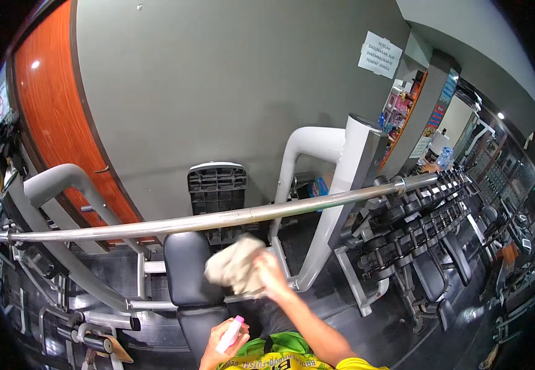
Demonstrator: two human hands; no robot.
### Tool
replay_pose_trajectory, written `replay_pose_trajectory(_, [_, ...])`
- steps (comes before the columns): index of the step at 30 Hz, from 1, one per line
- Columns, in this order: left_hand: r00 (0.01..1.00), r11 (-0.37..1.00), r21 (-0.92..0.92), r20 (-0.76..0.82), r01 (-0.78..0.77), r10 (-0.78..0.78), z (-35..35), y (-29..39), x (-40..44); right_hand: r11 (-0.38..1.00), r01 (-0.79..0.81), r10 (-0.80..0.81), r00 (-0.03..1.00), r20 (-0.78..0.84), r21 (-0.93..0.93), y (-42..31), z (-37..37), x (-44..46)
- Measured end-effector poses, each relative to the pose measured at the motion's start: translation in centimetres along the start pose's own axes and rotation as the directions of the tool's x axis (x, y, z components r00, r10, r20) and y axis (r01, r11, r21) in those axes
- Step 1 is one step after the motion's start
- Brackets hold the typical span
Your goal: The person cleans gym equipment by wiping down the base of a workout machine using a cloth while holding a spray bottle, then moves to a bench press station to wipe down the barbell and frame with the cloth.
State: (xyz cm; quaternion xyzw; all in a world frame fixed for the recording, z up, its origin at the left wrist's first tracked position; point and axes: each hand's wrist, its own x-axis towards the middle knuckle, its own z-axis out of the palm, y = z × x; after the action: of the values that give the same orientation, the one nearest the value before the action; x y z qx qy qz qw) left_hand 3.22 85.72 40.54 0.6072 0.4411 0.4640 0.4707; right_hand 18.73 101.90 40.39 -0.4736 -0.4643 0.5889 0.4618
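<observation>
My right hand [271,276] is closed on a crumpled beige cloth [235,266], slightly blurred, held over the right side of the black bench backrest [186,262]. Whether the cloth touches the padding I cannot tell. Close to my body, my left hand [217,342] wraps around a small white bottle [228,338] with a pink top. That bottle is tilted, just above the black bench seat [201,327]. A long metal barbell [243,217] without plates runs across the view, beyond both hands.
White rack posts [347,185] stand at either side of the bench. A dumbbell rack [412,237] is on the right. Behind the bar, a black plastic step [217,188] leans on the grey wall [181,92]. An orange-brown door [58,92] is at left.
</observation>
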Motion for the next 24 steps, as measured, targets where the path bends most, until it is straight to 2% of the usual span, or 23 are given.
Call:
replay_pose_trajectory(1, [0.998, 0.998, 0.036, -0.015, -0.052, 0.053, 0.0, 0.3, 0.2, 0.953, -0.071, 0.092, 0.994, -0.058, 0.293, -0.1, -2.3, 1.0])
replay_pose_trajectory(2, [0.994, 0.992, 0.073, -0.026, -0.101, 0.103, 0.0, 0.5, 0.1, 0.817, -0.117, 0.2, 0.976, -0.087, 0.565, -0.7, -4.5, 1.6])
replay_pose_trajectory(4, [0.996, 0.994, 0.08, -0.026, -0.08, 0.082, 0.0, 0.6, 0.1, 0.701, 0.101, 0.078, 0.973, -0.217, 0.706, -2.9, -8.8, 1.9])
replay_pose_trajectory(5, [0.998, 0.994, 0.085, -0.027, -0.063, 0.065, 0.1, 0.6, 0.1, 0.686, 0.302, -0.106, 0.941, -0.32, 0.661, -4.3, -10.1, 2.1])
replay_pose_trajectory(6, [0.998, 0.995, 0.083, -0.025, -0.063, 0.066, 0.1, 0.7, 0.3, 0.635, 0.492, -0.285, 0.866, -0.411, 0.596, -5.9, -10.9, 2.2])
replay_pose_trajectory(8, [0.995, 0.991, 0.093, -0.034, -0.092, 0.096, 0.3, 0.9, 0.5, 0.563, 0.669, -0.314, 0.717, -0.623, 0.486, -9.1, -11.4, 2.9])
replay_pose_trajectory(10, [0.999, 0.999, 0.039, -0.01, -0.033, 0.034, 0.3, 0.1, 0.4, 0.542, 0.672, -0.327, 0.722, -0.61, 0.505, -10.6, -9.9, 3.2])
replay_pose_trajectory(12, [0.999, 0.999, -0.009, 0.019, 0.037, -0.037, 0.2, -0.3, 0.3, 0.568, 0.807, -0.465, 0.474, -0.747, 0.159, -9.9, -6.6, 3.6])
replay_pose_trajectory(13, [1.0, 1.0, 0.007, 0.013, -0.014, 0.014, 0.2, -0.3, 0.6, 0.715, 0.692, -0.377, 0.498, -0.781, 0.096, -8.4, -5.6, 3.8])
replay_pose_trajectory(14, [0.998, 0.998, 0.022, 0.003, -0.063, 0.063, 0.3, -0.2, 0.7, 0.818, 0.56, -0.433, 0.45, -0.781, -0.13, -6.9, -4.2, 3.9])
replay_pose_trajectory(15, [1.0, 0.999, 0.026, -0.018, 0.019, -0.018, 0.3, 0.1, 0.5, 0.836, 0.519, -0.459, 0.482, -0.747, -0.179, -6.0, -2.6, 3.5])
replay_pose_trajectory(18, [0.995, 1.0, 0.01, -0.098, 0.014, -0.013, 0.1, 0.2, 0.1, 0.814, 0.482, -0.564, 0.528, -0.634, -0.323, -5.8, 1.8, 1.6])
replay_pose_trajectory(19, [0.995, 0.994, 0.11, -0.097, 0.006, 0.005, -0.1, 0.9, 0.2, 0.806, 0.537, -0.562, 0.56, -0.608, -0.25, -6.2, 3.2, 0.7])
replay_pose_trajectory(20, [0.996, 0.994, 0.109, -0.093, 0.009, 0.001, -0.2, 0.8, 0.1, 0.835, 0.507, -0.529, 0.634, -0.564, -0.214, -4.7, 3.7, 0.5])
replay_pose_trajectory(22, [0.991, 0.986, 0.148, -0.105, -0.072, 0.088, -0.3, 0.7, 0.0, 0.807, 0.531, -0.589, 0.685, -0.429, -0.259, -3.7, 4.8, -0.5])
replay_pose_trajectory(24, [0.993, 0.99, 0.133, -0.1, -0.05, 0.064, -0.2, 1.2, 0.0, 0.868, 0.458, -0.486, 0.863, -0.138, -0.192, -2.4, 5.2, -1.8])
